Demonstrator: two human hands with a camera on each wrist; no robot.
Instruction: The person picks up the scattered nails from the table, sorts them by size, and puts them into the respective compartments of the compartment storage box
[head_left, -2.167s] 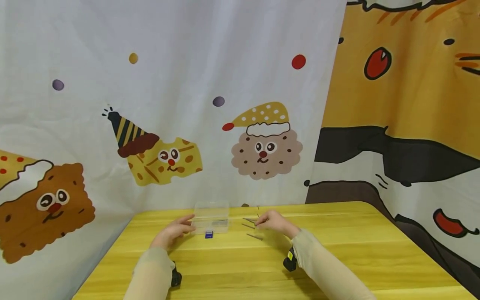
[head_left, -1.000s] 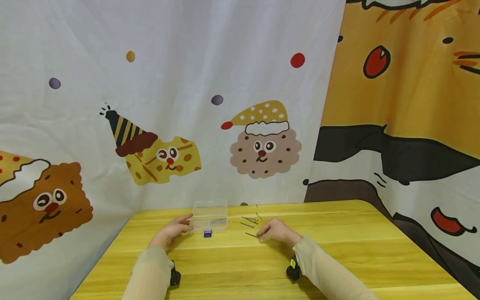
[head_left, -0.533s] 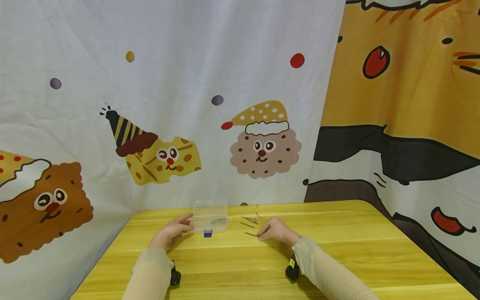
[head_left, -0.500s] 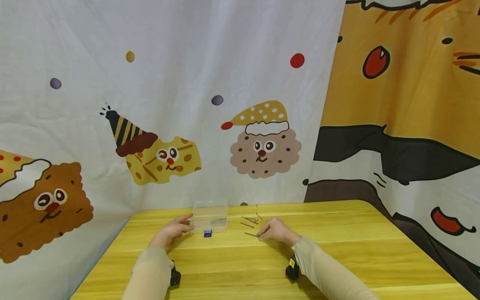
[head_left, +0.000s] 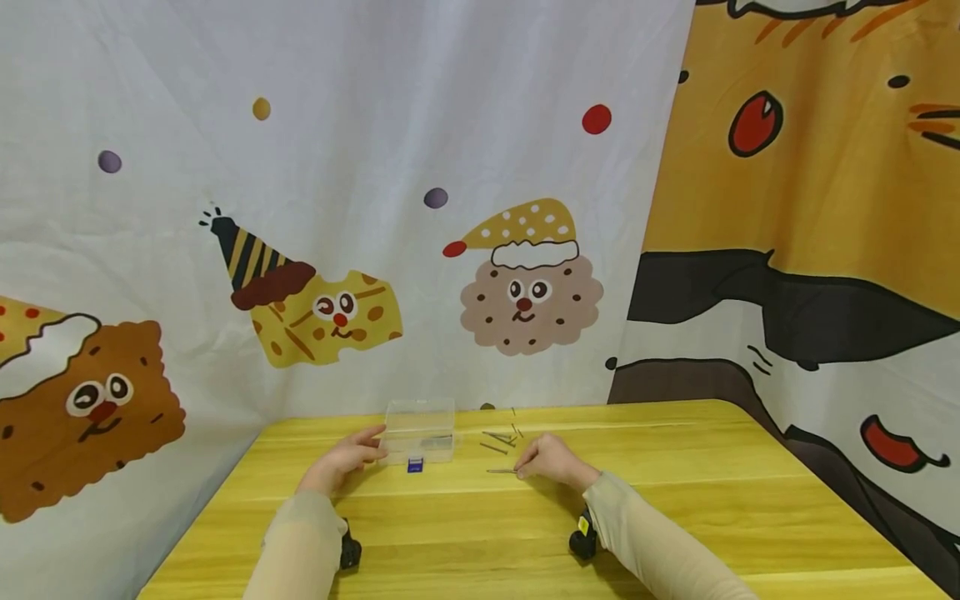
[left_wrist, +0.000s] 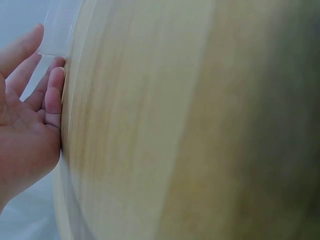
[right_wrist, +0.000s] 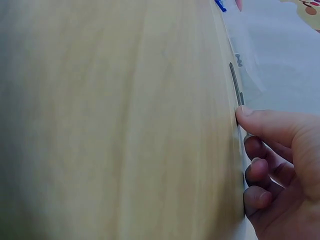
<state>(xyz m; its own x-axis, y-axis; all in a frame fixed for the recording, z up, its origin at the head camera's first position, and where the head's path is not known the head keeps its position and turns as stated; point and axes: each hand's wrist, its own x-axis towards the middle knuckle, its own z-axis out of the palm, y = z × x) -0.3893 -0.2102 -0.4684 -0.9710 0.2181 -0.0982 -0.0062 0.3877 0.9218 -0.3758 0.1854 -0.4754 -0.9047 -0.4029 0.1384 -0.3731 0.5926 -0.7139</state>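
In the head view, my right hand (head_left: pixel 552 462) pinches one end of a thin metal nail (head_left: pixel 501 471) between thumb and index finger. Its pointed tip sticks out leftward, low over the table; the right wrist view shows that tip of the nail (right_wrist: pixel 235 82) beyond my thumb. My left hand (head_left: pixel 347 462) rests at the left side of a clear plastic box (head_left: pixel 417 454), fingers extended and seemingly touching it. The box's lid (head_left: pixel 420 414) stands raised, and a blue latch (head_left: pixel 416 466) is at its front. A dark slim piece (head_left: pixel 435 442) shows inside.
Several loose nails (head_left: pixel 494 448) lie on the wooden table (head_left: pixel 465 533) between the box and my right hand, with smaller thin ones (head_left: pixel 517 431) farther back. A printed curtain (head_left: pixel 420 275) hangs behind the table's far edge.
My right hand has come nearer from the back group of nails and taken the end of the nearest nail. That nail now lies more level, turned slightly. My left hand stays by the box.
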